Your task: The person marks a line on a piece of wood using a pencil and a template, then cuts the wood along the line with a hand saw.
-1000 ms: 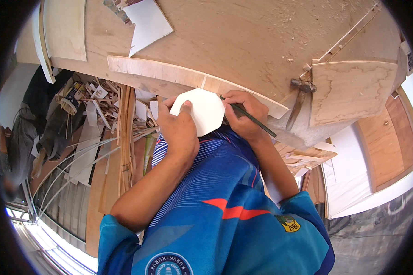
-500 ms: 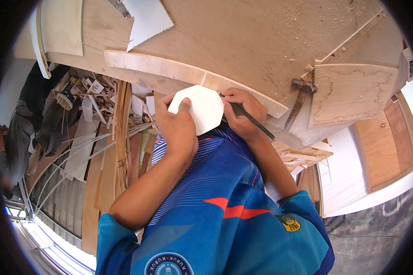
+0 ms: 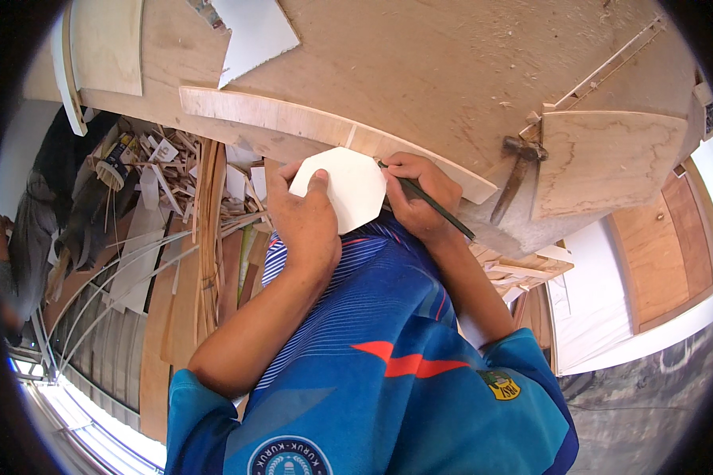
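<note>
My left hand grips a white, many-sided flat panel, its thumb on the top face and the fingers reaching underneath. The panel is held near my body, at the front edge of the plywood workbench. In my right hand is a dark green pencil, slanting down to the right, with its upper end at the panel's right edge. Just beyond both hands a long curved plywood strip lies along the bench edge.
A hammer rests on the right beside a plywood piece. A white board offcut lies at the far side. Wood scraps and long planks fill the floor on the left, where another person is partly visible.
</note>
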Available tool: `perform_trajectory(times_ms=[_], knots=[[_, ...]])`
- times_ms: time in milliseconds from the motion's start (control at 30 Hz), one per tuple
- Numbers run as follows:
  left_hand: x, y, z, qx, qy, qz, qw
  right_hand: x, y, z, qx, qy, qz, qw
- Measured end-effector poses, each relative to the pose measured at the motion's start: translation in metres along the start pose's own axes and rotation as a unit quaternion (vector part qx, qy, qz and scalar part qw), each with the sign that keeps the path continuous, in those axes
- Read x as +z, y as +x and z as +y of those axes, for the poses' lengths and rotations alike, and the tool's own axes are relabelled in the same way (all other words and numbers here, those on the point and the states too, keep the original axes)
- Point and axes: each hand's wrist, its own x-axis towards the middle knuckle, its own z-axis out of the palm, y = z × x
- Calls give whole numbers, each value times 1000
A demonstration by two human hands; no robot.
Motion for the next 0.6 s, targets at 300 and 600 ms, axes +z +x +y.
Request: perform_trajectory(times_ms=[300,600], knots=[[-1,2,-4,5,-20,-12,1000,-2,-16,3,127,206,89,966],[-4,1,-7,8,-22,-33,999,-14,-23,-37,284,-3,-84,955]])
